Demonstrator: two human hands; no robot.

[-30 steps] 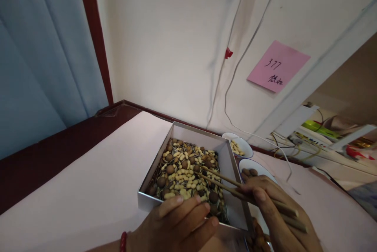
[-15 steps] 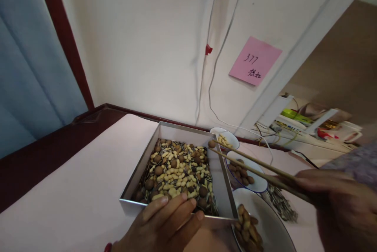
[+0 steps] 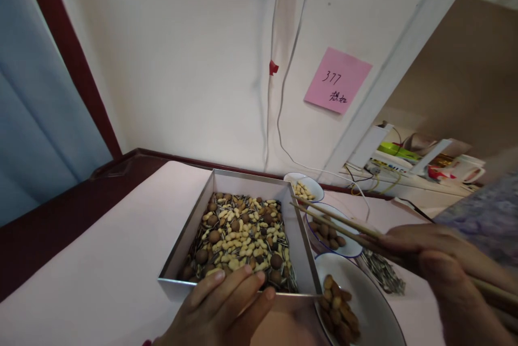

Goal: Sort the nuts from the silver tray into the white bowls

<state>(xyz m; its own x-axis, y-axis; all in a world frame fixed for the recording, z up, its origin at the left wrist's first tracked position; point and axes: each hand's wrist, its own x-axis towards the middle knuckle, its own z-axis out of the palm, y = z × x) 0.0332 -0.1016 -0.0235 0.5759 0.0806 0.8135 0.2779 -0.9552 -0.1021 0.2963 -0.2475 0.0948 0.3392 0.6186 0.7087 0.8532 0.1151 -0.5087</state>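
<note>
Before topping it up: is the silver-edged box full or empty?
The box is partly full: nuts and seeds lie below its top edge.

Metal Box, Wooden Chopsticks, Glossy Bowl

Box [image 3: 300, 249]: smooth, metal-like walls with a bright rim. Chopsticks [image 3: 352, 223]: plain wood, matt. Peanuts [image 3: 237, 238]: dry, rough shells. Large bowl [image 3: 372, 305]: smooth, glossy, enamel-like. Table cover [image 3: 101, 259]: smooth, matt, paper-like. Table edging [image 3: 121, 172]: wood-like, dull sheen. Curtain [image 3: 40, 119]: matt cloth, softly folded. Note [image 3: 338, 80]: matt paper. Wall [image 3: 182, 65]: smooth, low sheen.
</note>
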